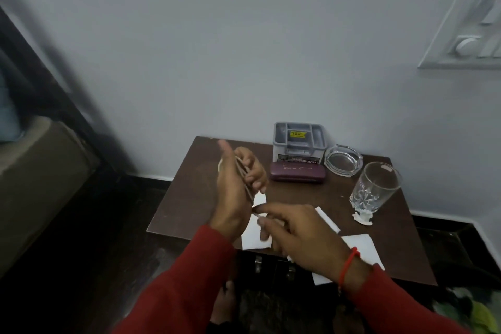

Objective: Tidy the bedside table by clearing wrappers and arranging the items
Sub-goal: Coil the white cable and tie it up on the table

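White wrappers are still lying at lower centre of the surface; left hand is gripping what may be thin sticks, right hand is pinching another; clearing looks barely begun.

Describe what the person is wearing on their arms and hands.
Both arms are covered by long dark red sleeves that reach the wrists. The left hand is bare, with no ring or band showing. The right hand is bare too, but a thin red thread bracelet circles its wrist.
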`<act>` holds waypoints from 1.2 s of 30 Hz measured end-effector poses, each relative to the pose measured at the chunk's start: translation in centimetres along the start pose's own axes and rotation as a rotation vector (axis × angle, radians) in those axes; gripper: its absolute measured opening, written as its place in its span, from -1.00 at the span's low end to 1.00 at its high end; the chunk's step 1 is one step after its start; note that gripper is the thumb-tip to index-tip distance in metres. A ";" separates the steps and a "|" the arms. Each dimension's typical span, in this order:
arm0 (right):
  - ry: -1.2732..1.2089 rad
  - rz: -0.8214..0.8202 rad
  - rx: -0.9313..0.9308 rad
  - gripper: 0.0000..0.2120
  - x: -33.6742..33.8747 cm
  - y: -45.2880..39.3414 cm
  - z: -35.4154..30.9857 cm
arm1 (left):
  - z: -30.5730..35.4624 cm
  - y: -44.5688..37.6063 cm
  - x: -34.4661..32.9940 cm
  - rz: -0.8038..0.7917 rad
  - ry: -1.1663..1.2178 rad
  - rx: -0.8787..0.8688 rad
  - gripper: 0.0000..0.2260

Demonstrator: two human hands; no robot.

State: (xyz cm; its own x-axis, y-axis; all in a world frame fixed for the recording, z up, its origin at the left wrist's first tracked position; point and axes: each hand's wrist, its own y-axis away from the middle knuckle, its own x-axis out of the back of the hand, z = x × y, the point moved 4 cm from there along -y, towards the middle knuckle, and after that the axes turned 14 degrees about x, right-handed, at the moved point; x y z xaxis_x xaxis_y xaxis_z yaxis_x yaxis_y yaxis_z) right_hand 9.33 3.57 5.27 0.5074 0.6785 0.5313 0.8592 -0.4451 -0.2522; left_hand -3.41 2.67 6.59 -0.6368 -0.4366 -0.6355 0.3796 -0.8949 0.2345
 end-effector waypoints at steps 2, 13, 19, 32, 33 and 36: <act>-0.040 0.208 0.001 -0.93 1.4 -0.2 -0.5 | -0.6 -0.2 -0.2 0.046 -0.129 0.024 -0.50; -0.304 0.288 -0.070 -0.84 3.0 -0.2 1.2 | -2.5 0.1 -0.7 0.103 -0.366 0.216 -0.62; 0.007 0.362 0.003 -0.82 3.2 0.1 1.6 | -3.3 0.5 -1.4 0.010 -0.280 0.264 -0.65; -0.070 0.402 0.090 -0.83 3.2 -0.1 1.2 | -3.2 -0.4 -0.2 0.090 -0.139 0.286 -0.45; -0.124 0.390 0.106 -0.85 3.1 -0.2 1.2 | -3.3 -0.4 -0.2 0.080 -0.114 0.289 -0.45; -0.297 0.395 0.135 -0.91 3.0 -0.3 1.2 | -3.3 -0.6 0.0 0.041 0.095 0.289 -0.46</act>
State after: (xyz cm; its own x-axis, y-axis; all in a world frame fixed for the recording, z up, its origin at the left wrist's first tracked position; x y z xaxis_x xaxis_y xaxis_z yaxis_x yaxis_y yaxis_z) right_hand 10.65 6.43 6.01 0.7750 0.6192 0.1263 0.5888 -0.6350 -0.5001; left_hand -1.44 3.54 4.07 -0.5539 -0.4744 -0.6842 0.1885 -0.8719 0.4520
